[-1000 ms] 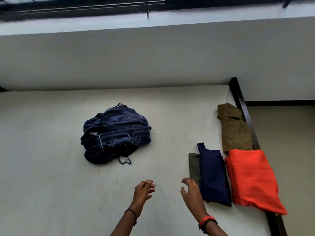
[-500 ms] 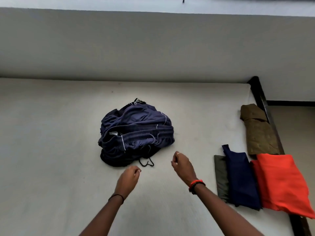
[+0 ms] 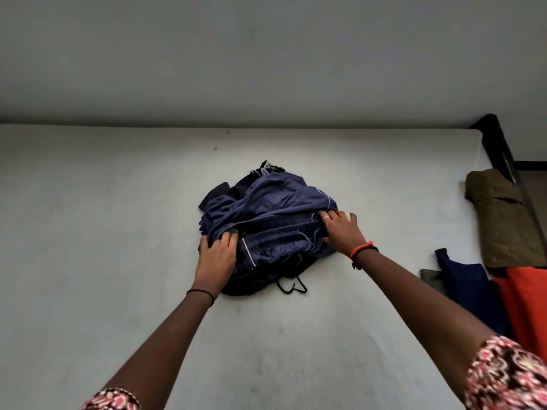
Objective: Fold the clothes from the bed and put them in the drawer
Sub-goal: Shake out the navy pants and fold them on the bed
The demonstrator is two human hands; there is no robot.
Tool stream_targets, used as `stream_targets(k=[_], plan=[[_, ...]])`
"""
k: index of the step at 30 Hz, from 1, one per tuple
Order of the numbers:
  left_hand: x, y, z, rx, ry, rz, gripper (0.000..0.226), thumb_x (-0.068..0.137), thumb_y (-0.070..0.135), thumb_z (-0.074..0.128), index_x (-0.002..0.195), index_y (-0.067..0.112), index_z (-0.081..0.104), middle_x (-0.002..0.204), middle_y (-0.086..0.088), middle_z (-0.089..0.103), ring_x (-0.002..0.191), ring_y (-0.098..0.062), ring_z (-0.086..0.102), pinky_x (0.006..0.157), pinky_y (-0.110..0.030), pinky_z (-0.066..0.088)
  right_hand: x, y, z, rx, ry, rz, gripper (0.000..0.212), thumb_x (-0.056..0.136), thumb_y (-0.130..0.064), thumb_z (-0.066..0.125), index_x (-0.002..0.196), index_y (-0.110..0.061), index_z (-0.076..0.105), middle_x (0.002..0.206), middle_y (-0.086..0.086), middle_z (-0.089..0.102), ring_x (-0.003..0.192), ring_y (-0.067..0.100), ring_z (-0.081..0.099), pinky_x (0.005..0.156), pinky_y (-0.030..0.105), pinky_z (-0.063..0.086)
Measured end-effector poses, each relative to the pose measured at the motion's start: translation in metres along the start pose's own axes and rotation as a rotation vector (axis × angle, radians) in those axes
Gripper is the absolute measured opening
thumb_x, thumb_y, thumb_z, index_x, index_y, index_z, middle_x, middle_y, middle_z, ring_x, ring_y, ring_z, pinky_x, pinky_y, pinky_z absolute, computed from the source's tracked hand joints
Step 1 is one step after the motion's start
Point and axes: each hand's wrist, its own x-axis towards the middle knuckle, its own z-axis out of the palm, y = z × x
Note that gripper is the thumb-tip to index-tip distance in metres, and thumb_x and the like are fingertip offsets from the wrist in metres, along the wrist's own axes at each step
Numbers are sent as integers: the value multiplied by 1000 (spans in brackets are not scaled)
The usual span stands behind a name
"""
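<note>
A crumpled heap of navy blue clothes (image 3: 272,208) with thin white piping and a black drawstring lies in the middle of the white bed (image 3: 103,232). My left hand (image 3: 217,255) grips the heap's left side, its fingertips dug into the fabric. My right hand (image 3: 340,232) grips the elastic waistband on the heap's right side, thumb under the cloth. At the bed's right edge lie folded clothes: an olive garment (image 3: 500,220), a navy one (image 3: 470,288) over a grey-green piece (image 3: 432,279), and an orange one (image 3: 527,306). No drawer is in view.
A grey wall (image 3: 266,60) runs along the far side of the bed. A dark bed frame (image 3: 500,146) borders the right side, with floor beyond it. Bare mattress stretches left of the heap and in front of it.
Both hands have reached forward from in front of the heap and taken hold of it, left hand on the left side, right hand on the waistband. The view has shifted closer.
</note>
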Motion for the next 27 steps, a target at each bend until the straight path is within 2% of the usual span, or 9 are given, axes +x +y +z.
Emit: stream_targets(k=[4,6,8,12,15,18,22,25,27], plan=[[-3,2,3,43,-17,3,35,71,14,72,105,11,63,86,-4,57,62,-19,57,67,-34,38,3,2,3,-17,30,10,76,82,-33,67,144,-19,27,136,9,42,127,29,37,105,46,27],[-7,1,-1,1,-17,26,25,62,11,79,81,15,63,69,-2,56,54,-20,56,65,-35,41,1,6,2,-35,76,4,67,81,-32,67,139,-21,37,132,12,43,123,31,38,103,42,28],[-12,1,-11,-45,-20,80,30,54,11,83,71,17,59,61,-1,55,50,-23,56,66,-37,44,-5,10,1,-36,116,-25,55,79,-29,68,130,-20,50,129,14,43,122,32,38,101,40,28],[-25,-3,-35,-11,-2,194,23,60,9,69,79,17,59,65,0,54,56,-24,58,96,-56,39,-27,16,1,31,129,-196,43,76,-21,67,118,-16,61,121,14,51,119,33,43,99,38,31],[-30,-4,-67,-11,-16,226,24,61,8,62,83,12,56,49,1,55,50,-24,59,111,-48,17,-56,27,-16,126,32,-255,27,81,-19,60,108,-16,55,109,10,60,104,32,54,80,34,36],[-34,0,-99,-33,-150,193,30,75,11,51,104,12,55,67,-2,66,70,-27,65,113,-48,20,-75,43,-37,253,2,-240,18,83,-16,56,95,-14,43,96,13,63,90,39,56,64,37,35],[-32,17,-151,0,15,286,33,65,17,46,91,19,66,59,2,62,58,-21,64,93,-51,41,-97,68,-88,301,48,-285,31,87,-11,48,118,-18,53,106,9,65,96,33,58,72,38,45],[-23,29,-200,38,-68,231,32,74,14,47,101,25,61,75,3,65,78,-21,66,104,-50,30,-116,92,-140,308,99,-307,29,88,-8,43,112,-17,58,107,7,64,97,29,58,75,39,48],[-13,32,-235,135,23,228,34,65,11,63,96,26,63,71,5,64,72,-18,66,100,-49,35,-124,105,-173,305,146,-310,28,86,-4,43,107,-13,58,104,8,63,95,28,57,73,38,45]])
